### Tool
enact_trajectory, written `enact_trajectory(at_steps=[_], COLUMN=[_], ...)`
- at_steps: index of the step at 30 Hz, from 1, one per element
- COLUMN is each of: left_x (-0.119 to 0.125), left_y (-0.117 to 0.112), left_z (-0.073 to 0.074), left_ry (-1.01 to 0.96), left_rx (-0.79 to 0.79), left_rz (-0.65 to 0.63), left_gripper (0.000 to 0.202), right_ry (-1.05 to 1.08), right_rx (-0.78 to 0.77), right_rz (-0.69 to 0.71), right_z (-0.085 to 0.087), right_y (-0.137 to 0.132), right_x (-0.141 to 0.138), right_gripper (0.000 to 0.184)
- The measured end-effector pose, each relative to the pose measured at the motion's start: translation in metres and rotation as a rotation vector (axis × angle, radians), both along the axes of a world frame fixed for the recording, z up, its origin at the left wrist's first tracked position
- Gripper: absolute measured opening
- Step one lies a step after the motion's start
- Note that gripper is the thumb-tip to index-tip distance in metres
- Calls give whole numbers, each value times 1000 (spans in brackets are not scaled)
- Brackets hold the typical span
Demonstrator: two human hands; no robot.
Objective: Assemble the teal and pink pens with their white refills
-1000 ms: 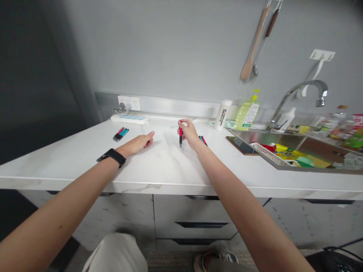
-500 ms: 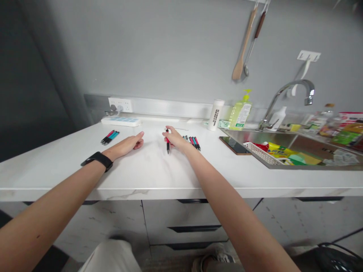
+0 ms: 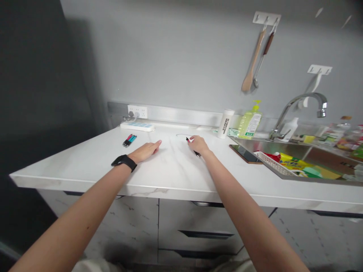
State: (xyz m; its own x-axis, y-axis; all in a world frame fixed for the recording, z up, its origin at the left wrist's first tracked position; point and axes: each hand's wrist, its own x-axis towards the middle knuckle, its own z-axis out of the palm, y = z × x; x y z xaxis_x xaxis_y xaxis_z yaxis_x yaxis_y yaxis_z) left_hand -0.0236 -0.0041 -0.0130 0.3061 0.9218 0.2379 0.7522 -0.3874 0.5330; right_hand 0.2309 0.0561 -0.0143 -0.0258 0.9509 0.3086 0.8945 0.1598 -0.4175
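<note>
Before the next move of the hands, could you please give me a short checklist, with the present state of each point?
1. Right hand grips the pen: ok.
2. Held pen is fully visible: not ok, the fingers cover its middle.
3. Pen's lower end touches the countertop: cannot tell.
4. Left hand is apart from the right: ok.
5. Pens at the left lie together, clear of both hands: ok.
6. Phone is clear of the right hand: ok.
</note>
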Motion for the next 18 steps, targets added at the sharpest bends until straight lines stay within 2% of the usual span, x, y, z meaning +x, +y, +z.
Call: enact_trajectory(at_steps=[6,13,18], left_x=[0,-1,-2], left_y=[-3,-2,-1], left_z=[0,-1,-3], left_ry=[17,10,12], left_rx=[-26,-33,-31], left_rz=[-6,-13,-25], left_gripper=[56,55,55], right_ry=[-70,-42,-46], right_rx=[5,35,4], right_rz=[-67,-174,-172], right_z=[-5,2,6], right_y=[4,5,2], right_x=[11,26,30], right_gripper=[29,30,29])
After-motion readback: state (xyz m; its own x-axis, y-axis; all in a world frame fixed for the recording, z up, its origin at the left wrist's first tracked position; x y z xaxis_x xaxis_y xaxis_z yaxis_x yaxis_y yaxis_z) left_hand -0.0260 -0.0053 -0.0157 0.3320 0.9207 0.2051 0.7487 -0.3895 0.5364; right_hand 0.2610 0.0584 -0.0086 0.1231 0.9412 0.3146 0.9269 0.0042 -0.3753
